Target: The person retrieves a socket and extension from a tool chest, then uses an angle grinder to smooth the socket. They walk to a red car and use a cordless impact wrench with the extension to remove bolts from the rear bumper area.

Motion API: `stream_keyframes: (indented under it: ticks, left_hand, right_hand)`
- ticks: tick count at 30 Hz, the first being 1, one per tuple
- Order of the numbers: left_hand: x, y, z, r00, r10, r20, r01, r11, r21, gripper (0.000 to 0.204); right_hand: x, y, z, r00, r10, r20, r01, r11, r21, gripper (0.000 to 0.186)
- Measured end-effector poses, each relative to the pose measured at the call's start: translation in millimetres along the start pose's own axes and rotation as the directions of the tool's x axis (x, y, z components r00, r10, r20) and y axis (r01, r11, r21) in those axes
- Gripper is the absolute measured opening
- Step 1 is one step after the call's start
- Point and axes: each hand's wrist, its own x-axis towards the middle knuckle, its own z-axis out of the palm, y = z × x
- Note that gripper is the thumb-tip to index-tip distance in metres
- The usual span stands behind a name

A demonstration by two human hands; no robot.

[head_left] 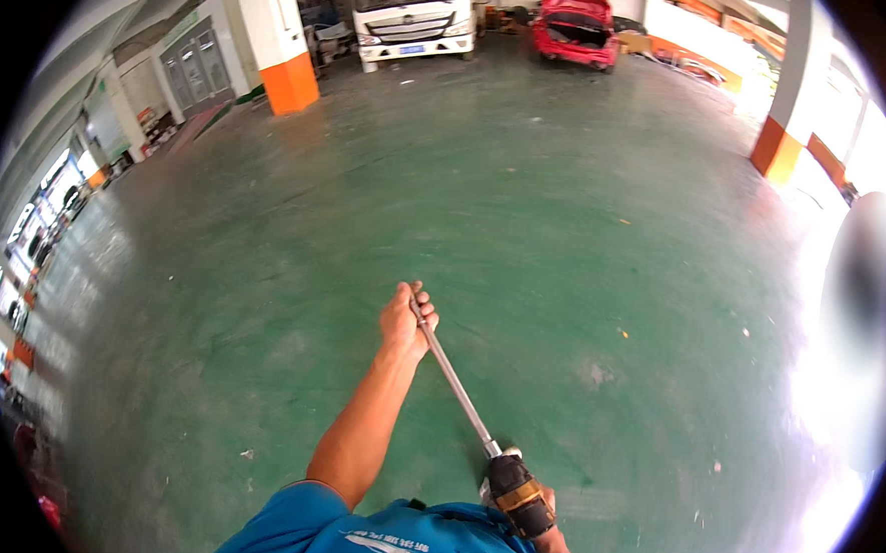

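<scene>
Out in front of my body, my left hand (pixel 407 323) is closed around the far end of a long silver extension bar (pixel 454 382). The bar slants down to the right and meets the nose of a black and tan cordless impact wrench (pixel 520 494). Close to my waist, my right hand (pixel 549 504) holds this wrench from its right side; most of its fingers are hidden behind the tool body. A small pale part shows beside the wrench's nose, too little of it to name. Both tool and bar are held above the green floor (pixel 366 212).
A white truck (pixel 413 20) and a red car (pixel 576 28) with its rear open stand at the far side. Orange-based white pillars rise at left (pixel 291 83) and right (pixel 776 149). Strong glare and a blurred pale shape (pixel 869 329) lie at the right edge.
</scene>
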Motion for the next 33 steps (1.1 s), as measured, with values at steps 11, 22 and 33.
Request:
stream_keyframes:
  ticks: [11, 22, 33]
  left_hand:
    - [234, 11, 46, 0.967, 0.047, -0.252, -0.073, 0.993, -0.092, 0.035]
    - [605, -29, 130, 0.926, -0.188, -0.328, 0.147, 0.978, -0.146, 0.032]
    - [968, -111, 209, 0.874, -0.309, -0.375, 0.328, 0.945, -0.013, 0.043]
  right_hand:
    - [355, -15, -137, 0.893, -0.37, 0.256, 0.354, 0.929, 0.11, 0.05]
    - [697, 35, -230, 0.943, -0.138, 0.304, 0.181, 0.976, -0.118, 0.052]
    - [1033, 183, -323, 0.981, 0.002, 0.192, 0.0, 1.0, -0.015, 0.04]
